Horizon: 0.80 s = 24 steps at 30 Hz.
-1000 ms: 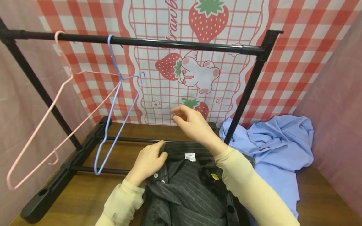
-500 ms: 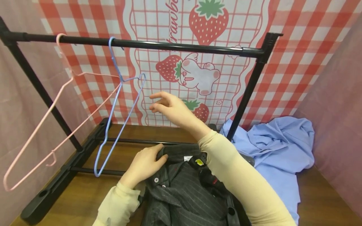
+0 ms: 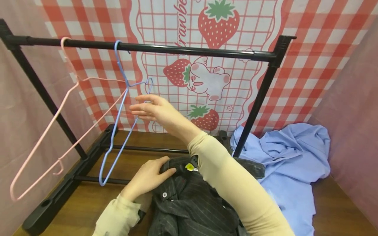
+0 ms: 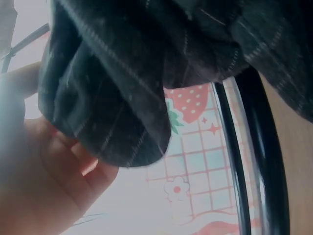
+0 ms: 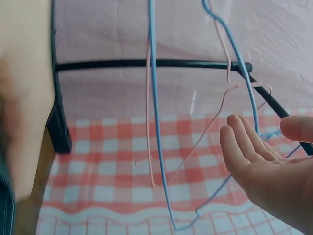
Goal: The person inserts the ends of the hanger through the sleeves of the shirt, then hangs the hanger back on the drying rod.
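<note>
My left hand point(image 3: 149, 177) grips the collar end of a dark grey pinstriped shirt point(image 3: 195, 203), thumb on one side and fingers on the other. Its cloth hangs over the fingers in the left wrist view, where the shirt point(image 4: 112, 98) fills the upper part. My right hand point(image 3: 159, 109) is raised, fingers extended and holding nothing, beside the blue hanger point(image 3: 120, 108). In the right wrist view the right hand point(image 5: 269, 171) has its fingers near the blue hanger's wire point(image 5: 248, 88). A pink hanger point(image 3: 44, 134) hangs left of the blue one.
Both hangers hook over the top bar point(image 3: 189, 50) of a black clothes rack, with a post point(image 3: 260, 101) at the right. A light blue garment point(image 3: 295, 164) lies crumpled at the right on the wooden table point(image 3: 339, 209). A strawberry-print checked cloth point(image 3: 313, 59) covers the back.
My right hand has moved left from above the shirt to the blue hanger, its fingers straightening. The left hand keeps its grip on the shirt and has hardly moved.
</note>
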Tool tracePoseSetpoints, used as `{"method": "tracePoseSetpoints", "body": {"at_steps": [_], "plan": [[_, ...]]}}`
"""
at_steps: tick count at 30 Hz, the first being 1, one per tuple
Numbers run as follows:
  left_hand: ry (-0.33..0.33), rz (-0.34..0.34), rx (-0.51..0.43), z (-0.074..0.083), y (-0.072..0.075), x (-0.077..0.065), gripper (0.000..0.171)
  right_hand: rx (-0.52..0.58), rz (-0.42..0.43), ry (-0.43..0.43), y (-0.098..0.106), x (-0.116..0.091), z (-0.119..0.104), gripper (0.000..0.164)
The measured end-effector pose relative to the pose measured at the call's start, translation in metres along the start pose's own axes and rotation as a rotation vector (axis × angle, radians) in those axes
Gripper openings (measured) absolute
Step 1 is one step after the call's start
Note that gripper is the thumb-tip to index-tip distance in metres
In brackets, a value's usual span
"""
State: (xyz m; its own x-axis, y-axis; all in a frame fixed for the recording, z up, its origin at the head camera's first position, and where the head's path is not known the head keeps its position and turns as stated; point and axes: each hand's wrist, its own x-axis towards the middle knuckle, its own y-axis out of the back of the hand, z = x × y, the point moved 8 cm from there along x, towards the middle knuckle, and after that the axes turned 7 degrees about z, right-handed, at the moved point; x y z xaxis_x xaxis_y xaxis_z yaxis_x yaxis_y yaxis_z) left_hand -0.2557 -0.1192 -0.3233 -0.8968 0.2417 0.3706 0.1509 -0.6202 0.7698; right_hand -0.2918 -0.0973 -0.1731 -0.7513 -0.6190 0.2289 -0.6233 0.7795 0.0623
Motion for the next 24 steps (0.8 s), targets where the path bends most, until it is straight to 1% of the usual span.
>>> {"method": "tracePoseSetpoints", "body": {"at_steps": [4, 7, 10, 13, 15, 17, 20, 24], "plan": [[-0.067, -0.021, -0.083, 0.001, 0.002, -0.004, 0.015, 0.179, -0.033, -0.091, -0.015, 0.003, 0.001, 0.044], [-0.092, -0.03, -0.11, 0.001, 0.004, -0.005, 0.015, 0.284, -0.068, -0.135, -0.025, 0.005, 0.001, 0.049], [-0.109, -0.029, -0.118, 0.001, 0.005, -0.005, 0.017, 0.341, -0.105, -0.156, -0.03, 0.006, 0.0, 0.051], [-0.116, -0.024, -0.139, 0.003, 0.005, -0.005, 0.015, 0.347, -0.105, -0.154, -0.029, 0.006, -0.003, 0.047], [-0.129, -0.01, -0.134, 0.004, 0.005, -0.005, 0.013, 0.328, -0.082, -0.143, -0.025, 0.006, -0.005, 0.046], [-0.127, -0.005, -0.126, 0.005, 0.005, -0.006, 0.013, 0.302, -0.049, -0.136, -0.02, 0.005, -0.008, 0.045], [-0.107, -0.019, -0.123, 0.004, 0.004, -0.006, 0.016, 0.284, -0.026, -0.135, -0.014, 0.004, -0.012, 0.048], [-0.065, -0.04, -0.142, 0.002, 0.004, -0.006, 0.02, 0.289, -0.039, -0.13, -0.011, 0.002, -0.015, 0.046]]}}
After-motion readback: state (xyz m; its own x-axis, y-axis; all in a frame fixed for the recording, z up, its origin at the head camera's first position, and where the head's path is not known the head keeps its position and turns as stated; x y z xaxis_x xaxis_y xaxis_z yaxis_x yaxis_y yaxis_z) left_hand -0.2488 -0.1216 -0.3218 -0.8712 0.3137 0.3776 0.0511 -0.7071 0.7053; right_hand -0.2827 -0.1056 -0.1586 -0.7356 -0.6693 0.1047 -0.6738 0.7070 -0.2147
